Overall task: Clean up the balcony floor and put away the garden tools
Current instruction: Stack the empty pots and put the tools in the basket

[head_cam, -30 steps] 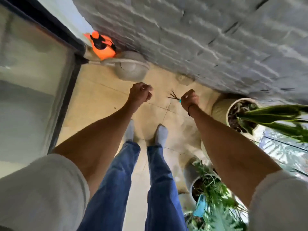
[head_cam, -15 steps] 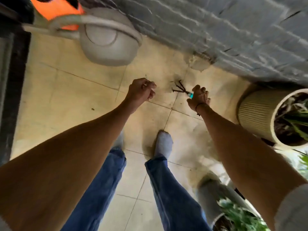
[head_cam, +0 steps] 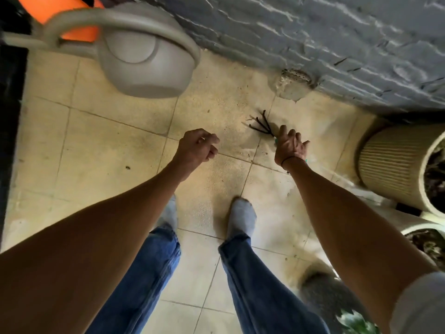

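Holding a small hand rake w/ dark metal prongs and a teal handle (head_cam: 263, 125), the person's right hand (head_cam: 291, 147) has its fingers curled round the handle; most of the handle is hidden under the hand, only a sliver of teal shows by the wrist. The prongs point fwd, low over the beige tiled balcony floor (head_cam: 108, 145), near the grey textured wall (head_cam: 313, 44) and just short of a round, crusted floor drain (head_cam: 295, 81). Whether the tips touch the tile can't be told.

The left hand (head_cam: 198, 148) hangs beside it, well apart from the rake, fingers loosely curled and holding nothing.

Other bits: a grey plastic watering can w/ a looping handle (head_cam: 144, 61) stands top left, an orange plastic container (head_cam: 60, 10) behind it. A ribbed cream planter pot (head_cam: 395, 169) sits at the right edge, w/ a second pot (head_cam: 428, 237) below it.

Judgement: the step looks like carrying the rake off to storage, or else gathering grit. Specks and a sandy film sit on the tiles approx. round the feet. To do it well, keep the prongs angled down and away from the socked toes and legs, grip firm on the handle, and avoid knocking the pots. If raking debris, short pulls toward one pile, away from the drain so it doesn't clog, would prob. work best.
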